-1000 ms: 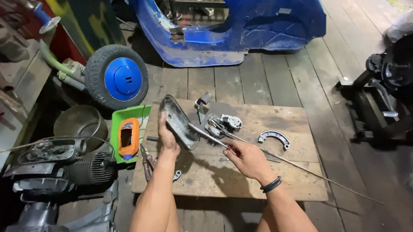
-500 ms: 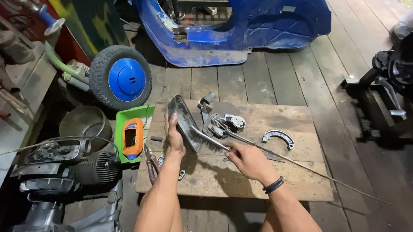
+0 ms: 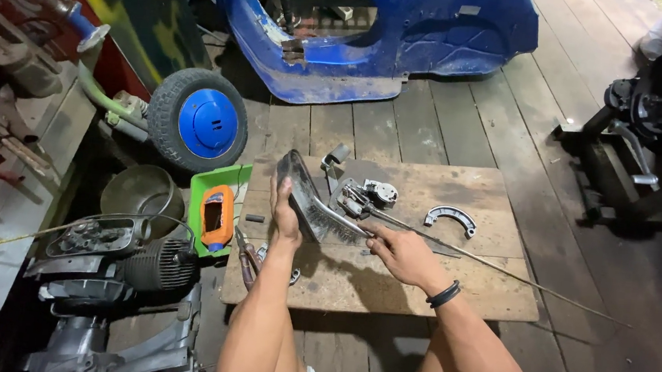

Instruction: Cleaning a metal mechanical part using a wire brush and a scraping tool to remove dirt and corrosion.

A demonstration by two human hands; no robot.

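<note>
My left hand (image 3: pixel 285 211) grips a dark, curved metal cover (image 3: pixel 308 196) and holds it tilted on edge over the wooden board (image 3: pixel 386 281). My right hand (image 3: pixel 398 252) is closed on the handle of a wire brush (image 3: pixel 342 220) whose bristles rest against the cover's inner face. A small grey mechanical assembly (image 3: pixel 366 194) with a long thin rod (image 3: pixel 497 270) lies just beyond the hands. To the right of it on the board lies a curved brake shoe (image 3: pixel 450 217).
Left of the board stand a green tray (image 3: pixel 203 192) with an orange bottle (image 3: pixel 217 217), a metal bowl (image 3: pixel 140 191), an engine (image 3: pixel 116 263) and a blue-hubbed wheel (image 3: pixel 199 120). A blue scooter body (image 3: pixel 382 33) stands behind, dark machinery (image 3: pixel 659 117) at the right. Pliers (image 3: pixel 246 260) lie by my left wrist.
The cover has been tipped more upright in my left hand, and my right hand has brought the brush closer against it. The view shifted slightly.
</note>
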